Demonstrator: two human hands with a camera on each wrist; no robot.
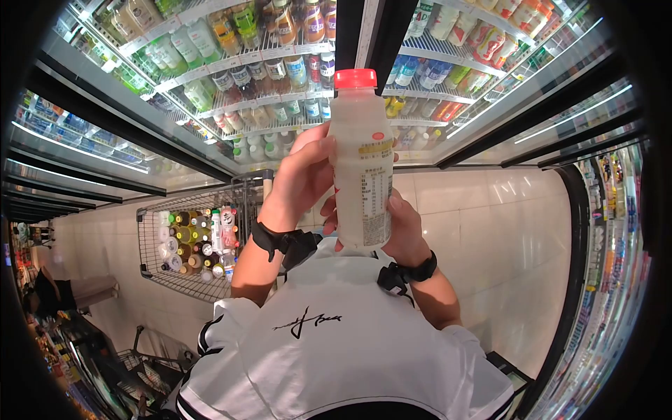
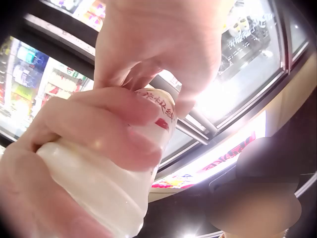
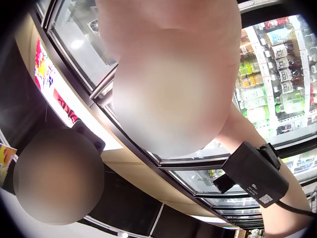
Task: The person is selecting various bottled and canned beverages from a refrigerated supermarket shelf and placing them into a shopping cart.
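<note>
A plastic bottle of milky white drink (image 1: 362,168) with a red cap (image 1: 355,78) is held upright in front of the chest, its printed small-text panel turned toward the head camera. My left hand (image 1: 297,175) grips its left side, with the fingers going behind it. Lower down on the right side, my right hand (image 1: 406,227) holds it, thumb along the edge and fingers behind. The left wrist view shows fingers curled round the white bottle (image 2: 99,173) and red lettering on its other side. In the right wrist view a blurred patch hides the held bottle.
Lit cooler shelves (image 1: 245,59) full of bottled drinks stand ahead, with glass doors on both sides. A wire shopping cart (image 1: 150,262) holding several bottles is at my left. Another cart (image 1: 150,371) stands lower left, near a person's legs (image 1: 91,288). Stocked shelves (image 1: 609,231) line the right.
</note>
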